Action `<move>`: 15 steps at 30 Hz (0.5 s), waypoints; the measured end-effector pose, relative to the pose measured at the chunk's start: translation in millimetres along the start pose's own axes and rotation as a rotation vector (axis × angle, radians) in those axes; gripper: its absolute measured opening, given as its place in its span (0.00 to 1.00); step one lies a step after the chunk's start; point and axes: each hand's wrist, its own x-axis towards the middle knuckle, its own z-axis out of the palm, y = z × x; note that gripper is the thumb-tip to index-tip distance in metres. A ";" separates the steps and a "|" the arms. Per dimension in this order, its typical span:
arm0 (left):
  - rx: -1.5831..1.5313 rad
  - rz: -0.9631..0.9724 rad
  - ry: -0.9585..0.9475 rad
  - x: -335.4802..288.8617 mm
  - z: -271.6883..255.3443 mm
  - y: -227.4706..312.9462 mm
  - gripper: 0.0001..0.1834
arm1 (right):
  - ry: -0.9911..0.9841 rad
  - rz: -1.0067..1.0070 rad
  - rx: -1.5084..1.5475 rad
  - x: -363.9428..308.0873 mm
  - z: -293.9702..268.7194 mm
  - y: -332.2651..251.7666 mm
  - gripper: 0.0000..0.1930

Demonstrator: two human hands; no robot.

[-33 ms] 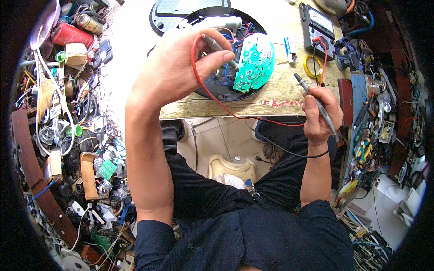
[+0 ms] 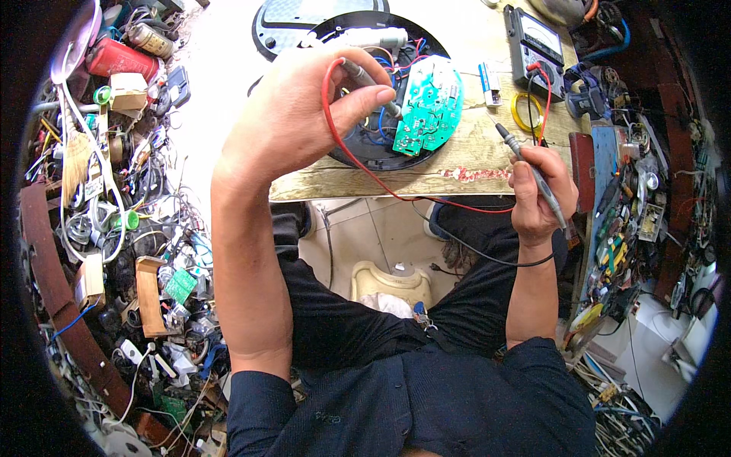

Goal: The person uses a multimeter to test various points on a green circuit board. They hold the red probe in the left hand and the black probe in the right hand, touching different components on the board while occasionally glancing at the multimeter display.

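Observation:
My left hand is closed around a grey test probe with a red lead. Its lower end is at the left edge of a green circuit board; whether the tip touches it I cannot tell. The board lies tilted over a round black housing with blue and red wires inside. Out to the right, near the table's front edge, my right hand grips a second grey test probe like a pen, tip up and apart from the board. Both leads hang below the table edge.
An analog multimeter sits at the table's back right, near a small blue-and-white battery and a yellow ring. Behind the housing lies a dark round cover. Cluttered parts and cables crowd the left; tools fill the right side.

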 end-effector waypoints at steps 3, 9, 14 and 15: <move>0.004 -0.038 -0.014 -0.4 -0.6 3.7 0.10 | -0.006 0.002 0.004 0.2 -1.2 -2.0 0.09; -0.019 -0.031 0.002 -0.5 0.2 1.7 0.10 | -0.002 0.002 0.005 -0.8 -1.6 -0.6 0.09; -0.004 -0.022 0.000 0.0 -0.7 2.1 0.10 | -0.010 -0.008 0.000 -0.9 -1.9 -0.3 0.09; -0.008 -0.013 -0.002 0.5 -0.9 1.1 0.09 | -0.012 -0.014 -0.009 -1.0 -2.4 -0.1 0.09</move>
